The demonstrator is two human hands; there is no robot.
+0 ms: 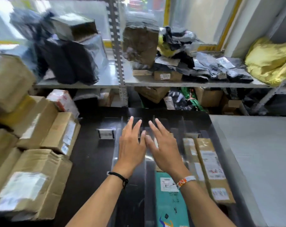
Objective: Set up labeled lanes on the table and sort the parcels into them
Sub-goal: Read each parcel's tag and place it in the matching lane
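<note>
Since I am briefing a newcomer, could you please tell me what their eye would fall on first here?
The left hand and right hand reach out open, side by side, over clear dividers on the black table. A teal parcel lies in a lane beneath the right forearm; stacked cardboard cartons crowd the left.

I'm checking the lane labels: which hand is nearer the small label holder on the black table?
Left. The left hand is just right of the label holder; the right hand is farther right, beyond the left hand.
</note>
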